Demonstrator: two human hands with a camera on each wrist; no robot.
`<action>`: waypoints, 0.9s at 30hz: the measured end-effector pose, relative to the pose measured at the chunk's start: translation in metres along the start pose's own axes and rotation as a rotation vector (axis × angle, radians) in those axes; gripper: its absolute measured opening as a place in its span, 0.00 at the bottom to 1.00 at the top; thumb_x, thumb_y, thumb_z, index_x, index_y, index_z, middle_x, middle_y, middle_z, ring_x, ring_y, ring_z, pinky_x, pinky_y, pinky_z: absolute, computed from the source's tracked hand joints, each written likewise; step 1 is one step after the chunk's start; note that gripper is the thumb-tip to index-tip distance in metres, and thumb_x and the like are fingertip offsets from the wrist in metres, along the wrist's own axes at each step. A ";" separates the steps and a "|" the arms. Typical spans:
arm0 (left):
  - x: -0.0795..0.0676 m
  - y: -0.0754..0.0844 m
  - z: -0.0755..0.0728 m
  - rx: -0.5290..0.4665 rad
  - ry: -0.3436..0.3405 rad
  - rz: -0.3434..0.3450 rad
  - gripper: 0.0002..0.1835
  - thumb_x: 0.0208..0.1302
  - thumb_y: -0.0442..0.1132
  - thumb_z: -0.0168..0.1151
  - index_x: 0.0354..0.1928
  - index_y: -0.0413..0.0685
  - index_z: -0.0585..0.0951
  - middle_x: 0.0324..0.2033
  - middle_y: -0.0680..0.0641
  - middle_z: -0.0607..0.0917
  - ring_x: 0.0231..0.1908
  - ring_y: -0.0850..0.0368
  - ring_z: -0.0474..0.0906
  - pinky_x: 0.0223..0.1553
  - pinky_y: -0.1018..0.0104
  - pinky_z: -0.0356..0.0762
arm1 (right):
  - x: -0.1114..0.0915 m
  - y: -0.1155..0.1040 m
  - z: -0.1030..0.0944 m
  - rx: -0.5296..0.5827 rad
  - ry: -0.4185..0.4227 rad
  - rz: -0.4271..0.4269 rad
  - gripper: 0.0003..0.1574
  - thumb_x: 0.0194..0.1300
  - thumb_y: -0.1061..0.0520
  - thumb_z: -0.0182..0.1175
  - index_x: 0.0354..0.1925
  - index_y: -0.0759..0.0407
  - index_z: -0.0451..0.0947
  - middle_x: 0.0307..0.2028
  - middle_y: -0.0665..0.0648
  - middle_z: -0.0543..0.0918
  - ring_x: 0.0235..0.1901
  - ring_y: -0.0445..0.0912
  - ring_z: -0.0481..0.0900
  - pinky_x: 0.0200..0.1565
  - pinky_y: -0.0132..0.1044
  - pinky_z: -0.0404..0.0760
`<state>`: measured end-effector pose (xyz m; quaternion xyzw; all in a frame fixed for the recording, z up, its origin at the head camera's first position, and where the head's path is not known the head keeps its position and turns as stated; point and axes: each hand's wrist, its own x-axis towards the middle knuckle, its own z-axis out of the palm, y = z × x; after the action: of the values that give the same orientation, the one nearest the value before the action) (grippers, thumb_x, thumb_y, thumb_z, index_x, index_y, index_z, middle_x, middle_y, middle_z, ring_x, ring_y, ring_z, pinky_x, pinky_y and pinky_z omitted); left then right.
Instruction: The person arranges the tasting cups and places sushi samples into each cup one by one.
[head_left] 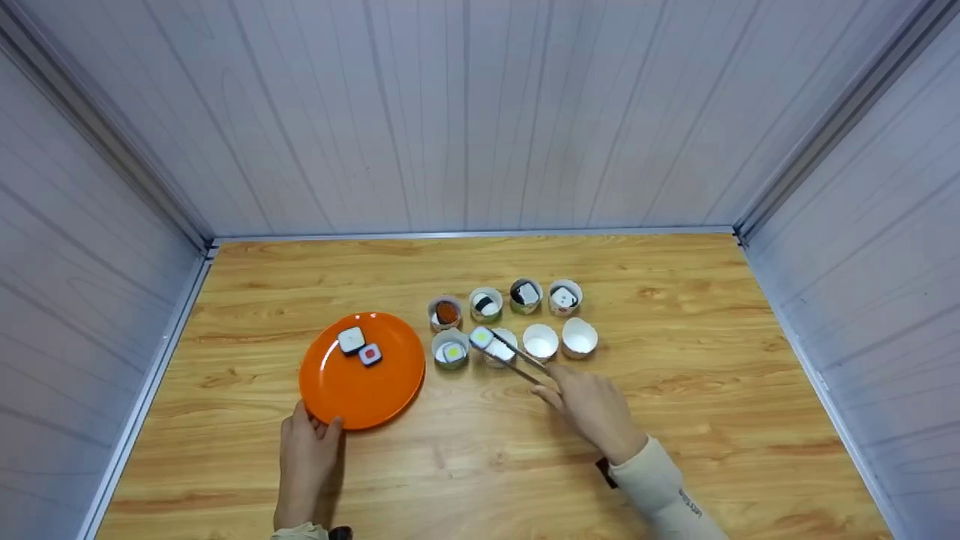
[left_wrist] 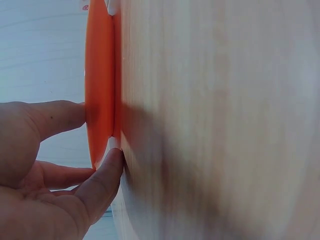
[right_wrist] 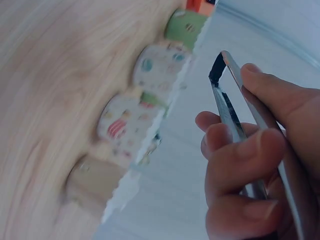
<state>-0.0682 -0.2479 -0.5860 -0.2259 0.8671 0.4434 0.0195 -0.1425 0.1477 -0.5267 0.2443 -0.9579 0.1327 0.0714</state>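
At the near left, my left hand (head_left: 304, 457) pinches the rim of a round orange plate (head_left: 379, 401), thumb on top and fingers beneath in the left wrist view. Two toy sushi pieces lie on the plate: a larger white one (head_left: 350, 340) and a smaller one with a red centre (head_left: 370, 354). My right hand (head_left: 596, 411) grips metal tongs (right_wrist: 262, 115). Their tips hold a sushi piece (head_left: 481, 337) with a yellow-green centre above the front row of paper cups; its dark edge (right_wrist: 218, 69) shows in the right wrist view.
Back-row cups hold a brown piece (head_left: 447, 313) and several black-and-white ones. The front-left cup (head_left: 450, 362) contains another yellow-green-centred piece. Two front cups at right, one the end cup (head_left: 580, 339), show white insides. Pale panel walls (head_left: 465, 112) enclose the wooden table (head_left: 465, 480).
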 end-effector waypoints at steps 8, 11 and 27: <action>0.000 0.001 0.000 -0.027 -0.017 -0.010 0.31 0.71 0.33 0.57 0.69 0.24 0.58 0.61 0.25 0.63 0.63 0.32 0.64 0.61 0.42 0.70 | -0.005 0.013 0.003 0.007 -0.046 0.089 0.21 0.66 0.39 0.64 0.38 0.55 0.80 0.22 0.50 0.78 0.17 0.46 0.73 0.16 0.43 0.69; 0.001 0.001 -0.001 -0.027 -0.014 -0.009 0.32 0.71 0.32 0.57 0.69 0.24 0.57 0.60 0.25 0.63 0.63 0.31 0.63 0.62 0.42 0.69 | -0.006 0.015 0.004 0.005 -0.045 0.096 0.20 0.66 0.39 0.65 0.36 0.54 0.79 0.21 0.50 0.77 0.17 0.47 0.72 0.16 0.44 0.69; 0.000 -0.001 0.000 -0.017 -0.001 0.011 0.32 0.71 0.33 0.58 0.68 0.23 0.58 0.59 0.24 0.63 0.62 0.29 0.62 0.61 0.40 0.69 | -0.006 0.015 0.002 0.000 -0.041 0.109 0.19 0.66 0.39 0.65 0.36 0.53 0.77 0.19 0.50 0.73 0.15 0.46 0.70 0.14 0.44 0.68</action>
<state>-0.0680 -0.2486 -0.5867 -0.2211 0.8646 0.4510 0.0158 -0.1446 0.1626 -0.5331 0.1941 -0.9711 0.1313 0.0444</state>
